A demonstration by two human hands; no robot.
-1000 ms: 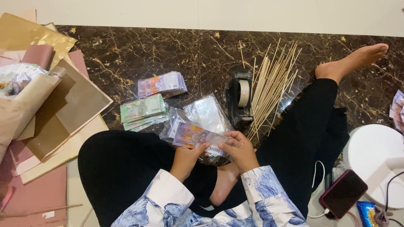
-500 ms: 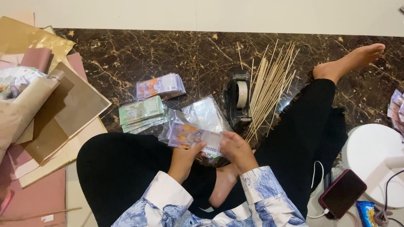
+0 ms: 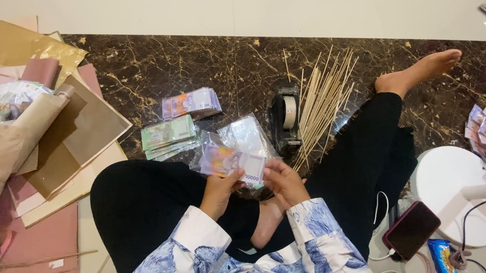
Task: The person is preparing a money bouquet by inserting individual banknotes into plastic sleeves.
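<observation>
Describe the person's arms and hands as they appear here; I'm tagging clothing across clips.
Both arms wear long sleeves of white fabric with a blue leaf-like print, ending in plain white cuffs at the wrists. The left hand and right hand are bare: no gloves. I can make out no rings, watch or bracelets, though the hands are small in this view.

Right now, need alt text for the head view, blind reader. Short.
Seen from above, a person sitting on a dark marble floor holds a purple banknote in a clear sleeve between the left hand and right hand. Ahead lie a green banknote stack, a purple banknote stack, a tape dispenser and thin wooden sticks; wrapping paper sheets lie at left.
</observation>
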